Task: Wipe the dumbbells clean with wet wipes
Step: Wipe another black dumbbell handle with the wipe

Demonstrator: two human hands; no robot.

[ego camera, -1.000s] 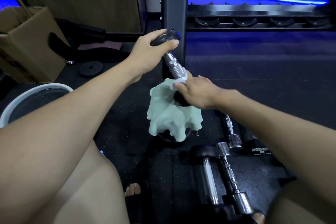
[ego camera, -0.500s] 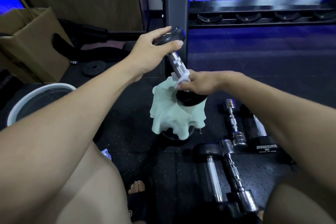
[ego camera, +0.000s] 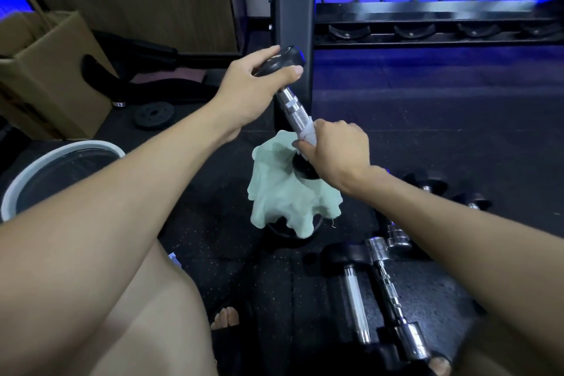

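A dumbbell (ego camera: 293,110) with a chrome knurled handle and black ends stands tilted in the middle of the view. My left hand (ego camera: 253,85) grips its upper black end. My right hand (ego camera: 332,152) is wrapped round the lower part of the handle with a white wet wipe (ego camera: 309,133) pressed against the chrome. The dumbbell's lower end rests on a pale green cloth (ego camera: 287,201) draped over a dark round object on the floor.
Several more dumbbells (ego camera: 381,281) lie on the black rubber floor at lower right. A white-rimmed basin (ego camera: 61,159) sits at left, a cardboard box (ego camera: 45,70) behind it. A dark rack post (ego camera: 293,9) and empty rack cradles (ego camera: 427,30) stand behind.
My right hand turned round the handle and slid slightly up it with the wipe. The left hand kept its hold on the top end.
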